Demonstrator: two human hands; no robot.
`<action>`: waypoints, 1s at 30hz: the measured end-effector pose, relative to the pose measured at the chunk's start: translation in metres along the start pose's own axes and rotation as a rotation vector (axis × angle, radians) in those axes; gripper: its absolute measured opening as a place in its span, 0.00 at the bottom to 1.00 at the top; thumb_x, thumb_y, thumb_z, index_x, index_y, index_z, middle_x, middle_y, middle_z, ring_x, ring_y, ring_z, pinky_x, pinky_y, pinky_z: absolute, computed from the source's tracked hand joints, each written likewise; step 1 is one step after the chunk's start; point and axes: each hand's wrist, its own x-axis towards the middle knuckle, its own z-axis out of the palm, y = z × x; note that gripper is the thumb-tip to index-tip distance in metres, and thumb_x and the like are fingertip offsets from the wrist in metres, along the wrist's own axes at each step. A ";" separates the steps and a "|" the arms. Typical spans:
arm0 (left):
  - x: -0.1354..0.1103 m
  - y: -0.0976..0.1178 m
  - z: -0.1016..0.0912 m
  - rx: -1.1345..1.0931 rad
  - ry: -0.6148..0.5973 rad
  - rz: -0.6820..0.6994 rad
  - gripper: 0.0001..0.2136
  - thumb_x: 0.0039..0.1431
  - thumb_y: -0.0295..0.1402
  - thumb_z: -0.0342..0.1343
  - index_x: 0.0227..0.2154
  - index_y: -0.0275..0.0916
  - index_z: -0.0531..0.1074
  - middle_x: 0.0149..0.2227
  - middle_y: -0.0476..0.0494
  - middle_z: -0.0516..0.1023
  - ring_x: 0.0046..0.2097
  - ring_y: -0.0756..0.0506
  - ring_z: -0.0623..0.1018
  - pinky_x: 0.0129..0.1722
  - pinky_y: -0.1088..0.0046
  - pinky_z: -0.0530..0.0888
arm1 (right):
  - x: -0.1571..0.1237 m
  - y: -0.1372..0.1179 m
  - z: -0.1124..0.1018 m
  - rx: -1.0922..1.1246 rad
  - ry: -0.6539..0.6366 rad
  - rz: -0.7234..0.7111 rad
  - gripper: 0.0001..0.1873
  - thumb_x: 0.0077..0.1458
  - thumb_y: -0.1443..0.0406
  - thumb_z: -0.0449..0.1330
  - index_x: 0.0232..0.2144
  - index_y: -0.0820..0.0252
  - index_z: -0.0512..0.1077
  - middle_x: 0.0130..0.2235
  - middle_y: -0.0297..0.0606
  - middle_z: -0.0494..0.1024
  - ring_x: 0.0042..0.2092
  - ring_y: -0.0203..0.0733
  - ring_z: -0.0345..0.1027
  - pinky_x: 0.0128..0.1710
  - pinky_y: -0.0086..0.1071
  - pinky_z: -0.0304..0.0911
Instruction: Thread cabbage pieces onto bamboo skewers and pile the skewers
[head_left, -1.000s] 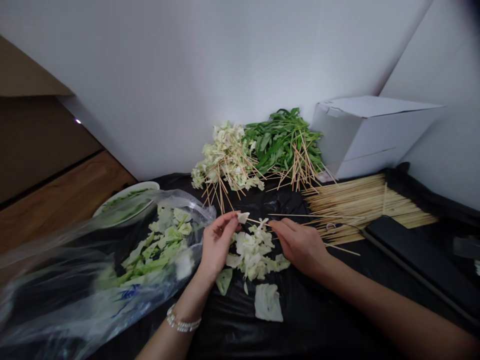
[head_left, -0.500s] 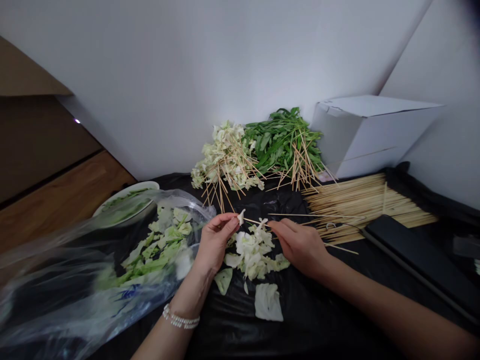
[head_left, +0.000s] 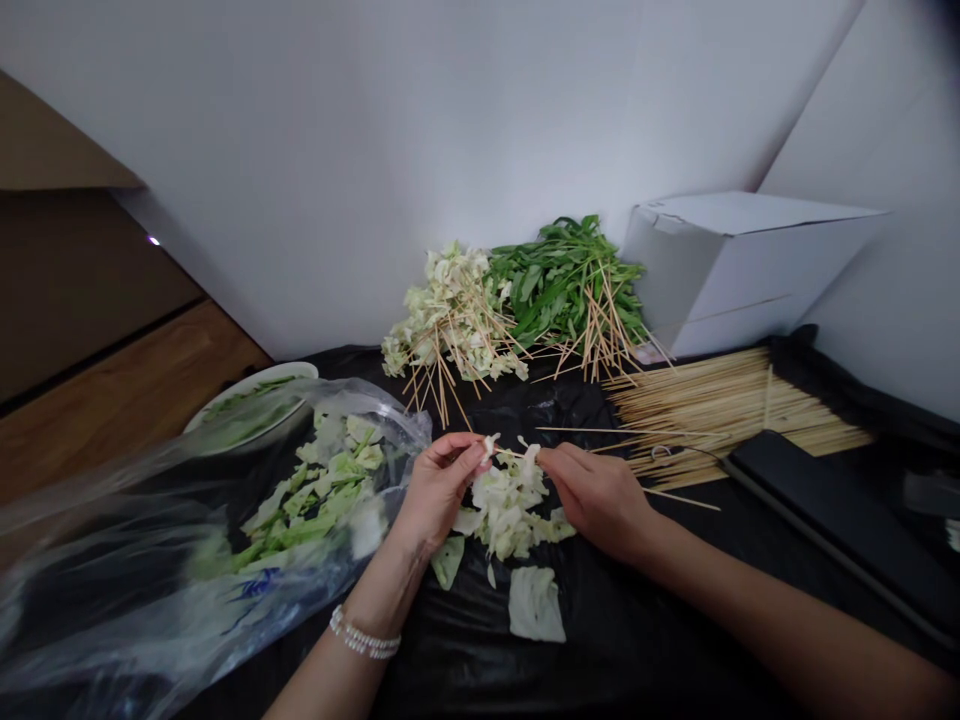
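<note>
Between thumb and fingers, my left hand (head_left: 442,485) pinches a small piece of cabbage leaf (head_left: 490,446) at the tip of a thin wooden skewer (head_left: 511,454). My right hand (head_left: 600,500) is closed around the skewer from the other side. A second bit of cabbage sits on the skewer near my right fingers. Just below both hands lies a loose heap of torn cabbage leaves (head_left: 510,510). One flat leaf piece (head_left: 536,604) rests nearer to me, and a smaller green one (head_left: 448,562) lies beside the heap.
Behind lie skewered cabbage (head_left: 454,290) and skewered leafy greens (head_left: 559,265). Bare skewers (head_left: 705,410) spread at right, beside a black case (head_left: 832,520) and a white box (head_left: 780,265). At left are a clear bag (head_left: 300,600) with cabbage and a white bowl (head_left: 304,372) of greens.
My left hand has moved slightly right and down, bringing the cabbage piece closer to my right hand along the skewer. My right hand has barely shifted.
</note>
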 end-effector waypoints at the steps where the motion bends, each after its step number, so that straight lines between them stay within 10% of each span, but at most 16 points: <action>1: 0.000 -0.001 0.001 -0.004 -0.008 -0.006 0.14 0.37 0.35 0.74 0.28 0.37 0.79 0.29 0.49 0.81 0.30 0.53 0.77 0.35 0.77 0.76 | 0.000 0.000 0.000 0.007 -0.005 0.000 0.15 0.61 0.73 0.47 0.38 0.60 0.74 0.30 0.35 0.76 0.29 0.33 0.68 0.29 0.26 0.58; 17: 0.000 -0.006 -0.006 0.122 -0.047 0.067 0.14 0.39 0.36 0.74 0.29 0.37 0.80 0.27 0.47 0.82 0.28 0.52 0.77 0.33 0.78 0.74 | 0.001 -0.001 0.001 0.219 -0.084 0.095 0.12 0.62 0.72 0.47 0.37 0.60 0.70 0.34 0.37 0.78 0.36 0.37 0.72 0.34 0.28 0.61; 25: -0.001 -0.006 -0.002 0.096 -0.064 0.057 0.14 0.38 0.36 0.74 0.28 0.37 0.80 0.26 0.48 0.81 0.27 0.53 0.76 0.32 0.79 0.74 | -0.001 -0.003 -0.004 -0.072 0.046 -0.152 0.16 0.57 0.76 0.45 0.38 0.63 0.71 0.26 0.35 0.72 0.26 0.38 0.64 0.26 0.32 0.53; 30: -0.003 -0.005 -0.002 0.117 -0.089 0.100 0.12 0.41 0.34 0.73 0.29 0.37 0.80 0.27 0.49 0.81 0.28 0.54 0.77 0.33 0.80 0.73 | 0.007 -0.003 -0.010 0.315 -0.091 0.109 0.12 0.61 0.72 0.48 0.32 0.60 0.70 0.28 0.34 0.74 0.30 0.35 0.68 0.30 0.28 0.57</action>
